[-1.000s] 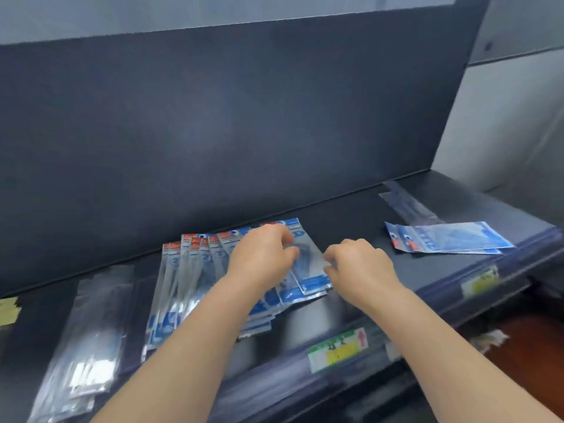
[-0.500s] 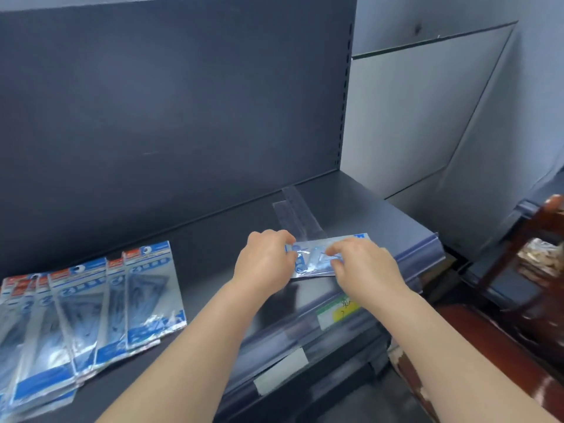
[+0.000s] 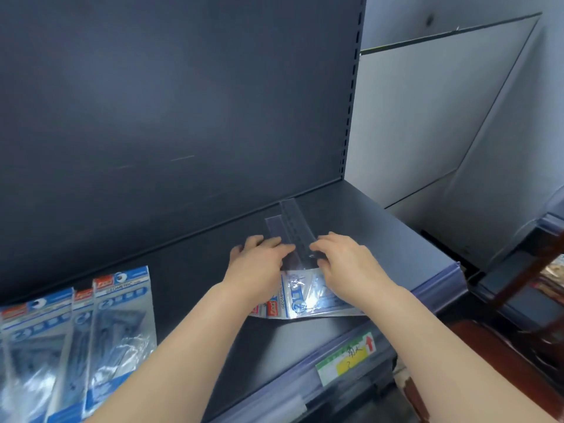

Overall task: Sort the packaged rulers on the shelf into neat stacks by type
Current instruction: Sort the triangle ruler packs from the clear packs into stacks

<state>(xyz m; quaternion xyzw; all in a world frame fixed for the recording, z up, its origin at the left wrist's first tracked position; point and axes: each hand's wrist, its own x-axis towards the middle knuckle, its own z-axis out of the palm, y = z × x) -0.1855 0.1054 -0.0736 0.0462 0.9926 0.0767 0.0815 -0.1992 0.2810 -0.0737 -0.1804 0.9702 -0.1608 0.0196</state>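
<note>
Here both hands meet in the middle of the frame, over the clear ruler packs on the dark shelf. The left hand lies on the left edge of these packs with fingers almost straight, pressing flat. The right hand has bent fingers, and their tips touch the right edge near the lower end. I cannot tell if it pinches the plastic or only pushes it.

At least 2 clear packs lie there, side by side and a little shifted. Their long axis runs from the hands up and away toward the back wall, slightly toward the upper right. So the packs lie directly ahead of the fingertips, and both hands are about equally near, 1 on each long side.

Under the wrists lie the blue geometric packs, turned crosswise to the clear ones. A fanned row of blue packs is at the lower left, well apart. It seems that squeezing inward from both sides would align the clear packs.
</note>
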